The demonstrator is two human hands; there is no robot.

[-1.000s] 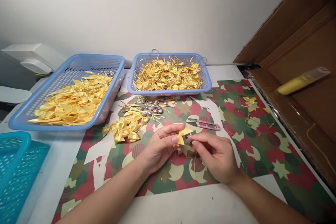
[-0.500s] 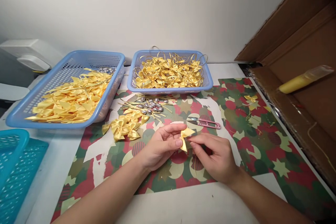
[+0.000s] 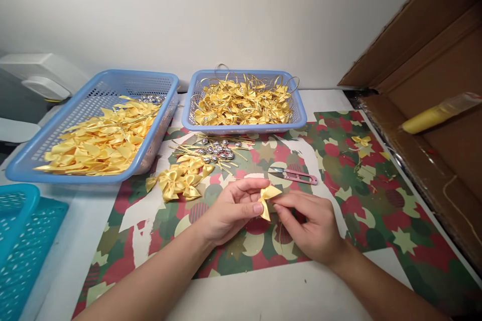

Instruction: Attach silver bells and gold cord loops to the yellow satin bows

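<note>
Our fingertips cover the knot of the yellow satin bow [image 3: 266, 198], so we cannot tell what sits at its centre. A thin strand below our right hand [image 3: 312, 230] is too faint to identify. The teal basket [image 3: 22, 230] is cut off at the left edge, and the cardboard box [image 3: 433, 50] at the right. The yellow tube [image 3: 433, 116] inside the box is blurred.

Our left hand [image 3: 233, 210] pinches the bow between thumb and forefinger. The right hand's thumb and forefinger are pressed onto it from the other side, just above the mat and in front of the pink thread snips [image 3: 295, 176].

Since a second ago the bow has turned, and one tail now hangs down. The hands have barely shifted, and the baskets sit slightly higher in view.

The mat is Christmas wrapping paper [image 3: 357, 195] on a white table [image 3: 282, 296] against a plain pale wall. On it lie loose bows [image 3: 181, 178] and silver beads [image 3: 216, 150]. Behind them stand a large blue basket [image 3: 75, 175] of bows and a smaller blue basket [image 3: 241, 127] of bows with gold loops.
</note>
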